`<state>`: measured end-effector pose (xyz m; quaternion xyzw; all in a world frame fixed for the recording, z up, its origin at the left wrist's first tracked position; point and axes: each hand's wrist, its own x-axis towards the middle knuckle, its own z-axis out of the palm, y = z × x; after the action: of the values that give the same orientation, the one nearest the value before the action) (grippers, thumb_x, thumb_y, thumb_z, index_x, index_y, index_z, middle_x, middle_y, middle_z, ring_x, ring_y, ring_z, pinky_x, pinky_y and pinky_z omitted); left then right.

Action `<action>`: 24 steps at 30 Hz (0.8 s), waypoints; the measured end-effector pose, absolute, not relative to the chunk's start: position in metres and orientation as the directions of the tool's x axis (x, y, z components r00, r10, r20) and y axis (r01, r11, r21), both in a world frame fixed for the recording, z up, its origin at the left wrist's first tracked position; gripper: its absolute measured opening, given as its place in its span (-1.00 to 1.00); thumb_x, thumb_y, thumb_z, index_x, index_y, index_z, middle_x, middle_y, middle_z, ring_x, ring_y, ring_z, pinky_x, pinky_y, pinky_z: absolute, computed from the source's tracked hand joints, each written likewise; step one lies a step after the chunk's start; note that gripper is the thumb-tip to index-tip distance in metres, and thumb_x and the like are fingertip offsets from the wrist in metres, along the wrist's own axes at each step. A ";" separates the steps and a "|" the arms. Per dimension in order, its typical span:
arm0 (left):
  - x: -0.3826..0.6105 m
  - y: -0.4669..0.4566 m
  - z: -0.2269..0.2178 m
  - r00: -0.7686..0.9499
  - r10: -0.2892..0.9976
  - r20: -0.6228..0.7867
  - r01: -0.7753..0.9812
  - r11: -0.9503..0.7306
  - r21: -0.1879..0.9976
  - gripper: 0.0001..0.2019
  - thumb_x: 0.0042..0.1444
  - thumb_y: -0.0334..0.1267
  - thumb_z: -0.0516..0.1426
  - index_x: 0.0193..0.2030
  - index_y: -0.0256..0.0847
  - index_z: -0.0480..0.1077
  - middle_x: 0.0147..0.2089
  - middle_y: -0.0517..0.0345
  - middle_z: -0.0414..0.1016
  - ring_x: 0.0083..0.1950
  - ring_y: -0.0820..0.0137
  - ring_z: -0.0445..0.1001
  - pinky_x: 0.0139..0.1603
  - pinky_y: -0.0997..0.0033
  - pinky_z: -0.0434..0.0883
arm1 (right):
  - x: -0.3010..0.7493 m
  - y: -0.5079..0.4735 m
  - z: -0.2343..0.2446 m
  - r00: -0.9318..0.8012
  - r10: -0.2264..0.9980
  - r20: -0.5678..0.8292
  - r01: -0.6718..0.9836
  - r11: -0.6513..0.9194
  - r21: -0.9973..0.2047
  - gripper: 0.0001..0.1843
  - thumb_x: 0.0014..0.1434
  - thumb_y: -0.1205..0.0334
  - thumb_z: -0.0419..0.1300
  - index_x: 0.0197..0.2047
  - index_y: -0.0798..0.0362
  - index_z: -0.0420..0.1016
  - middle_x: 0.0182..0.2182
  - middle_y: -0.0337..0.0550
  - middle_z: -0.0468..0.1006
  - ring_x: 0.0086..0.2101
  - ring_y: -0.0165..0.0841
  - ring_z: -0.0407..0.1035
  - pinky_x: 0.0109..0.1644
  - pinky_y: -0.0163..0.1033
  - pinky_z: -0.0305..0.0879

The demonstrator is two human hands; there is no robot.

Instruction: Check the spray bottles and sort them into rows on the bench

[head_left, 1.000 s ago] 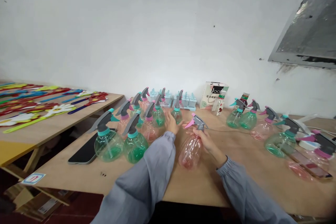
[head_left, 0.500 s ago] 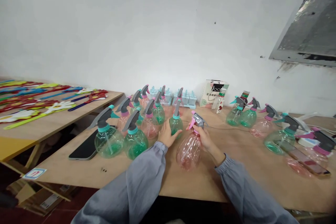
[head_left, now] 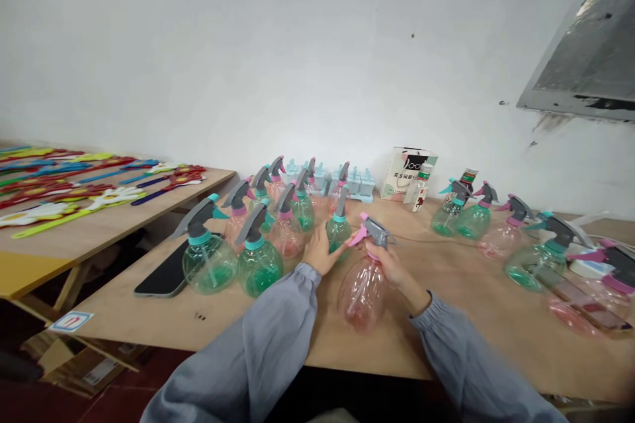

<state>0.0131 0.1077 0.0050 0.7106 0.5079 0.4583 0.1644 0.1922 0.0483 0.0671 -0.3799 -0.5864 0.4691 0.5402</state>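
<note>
My right hand (head_left: 391,266) is closed round the neck of a pink see-through spray bottle (head_left: 362,297), just below its grey head and pink trigger. The bottle tilts slightly near the front of the table. My left hand (head_left: 319,252) lies to its left, thumb stretched toward the pink trigger and fingers partly hidden. Right beside that hand stands a green spray bottle (head_left: 339,230); whether the fingers touch it I cannot tell. Further left, several green and pink spray bottles stand grouped, among them a green one (head_left: 260,271) with a grey head.
More spray bottles (head_left: 538,263) stand on the right, with a phone (head_left: 590,304) by them. Another phone (head_left: 163,274) lies at left. Light-blue moulds (head_left: 360,185) and a printed paper bag (head_left: 404,175) line the wall. Colourful hand-shaped items cover a second table (head_left: 94,238).
The pink spray bottle in my right hand has come slightly lower and nearer me. My left thumb has moved closer to its trigger. The whole view has shifted a little.
</note>
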 end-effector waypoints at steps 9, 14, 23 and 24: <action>0.015 0.103 0.012 0.063 0.898 0.435 0.601 -0.383 0.702 -0.15 0.09 0.09 0.25 0.38 -0.26 0.00 0.31 -0.33 0.28 0.40 -0.09 0.24 0.31 -0.19 0.26 | 0.193 0.045 0.076 -0.228 0.916 0.329 -0.036 0.330 -0.943 -0.66 -0.08 -0.17 0.33 -0.47 -0.07 0.51 -0.47 -0.22 0.50 -0.29 -0.23 0.39 -0.07 -0.11 0.31; 0.015 0.102 0.014 0.061 0.893 0.447 0.591 -0.393 0.705 -0.14 0.07 0.09 0.26 0.38 -0.26 0.00 0.32 -0.34 0.26 0.41 -0.10 0.23 0.33 -0.19 0.24 | 0.199 0.051 0.073 -0.010 0.932 0.361 -0.037 0.361 -0.932 -0.57 -0.01 -0.25 0.29 -0.44 -0.02 0.53 -0.43 -0.19 0.52 -0.41 -0.32 0.34 -0.27 -0.19 0.32; 0.017 0.096 0.021 0.087 0.919 0.384 0.615 -0.352 0.705 -0.14 0.10 0.07 0.24 0.39 -0.26 -0.04 0.33 -0.32 0.26 0.42 -0.07 0.22 0.33 -0.17 0.24 | 0.273 0.072 0.074 0.154 0.886 0.438 0.219 0.402 -0.889 -0.42 -0.04 -0.38 0.32 -0.29 0.00 0.53 -0.38 -0.14 0.57 -0.30 -0.21 0.48 -0.20 -0.07 0.47; 0.017 0.095 0.021 0.090 0.920 0.382 0.616 -0.353 0.704 -0.14 0.10 0.06 0.25 0.39 -0.26 -0.04 0.33 -0.32 0.26 0.42 -0.07 0.22 0.33 -0.17 0.24 | 0.288 0.074 0.073 0.217 0.841 0.495 0.267 0.436 -0.859 -0.45 -0.04 -0.34 0.34 -0.28 0.00 0.50 -0.39 -0.18 0.54 -0.33 -0.25 0.47 -0.23 -0.09 0.46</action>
<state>0.0167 0.0953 0.0214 0.7144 0.5375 0.4075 0.1863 0.2875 0.0737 0.0730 -0.4771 -0.5808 0.2327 0.6171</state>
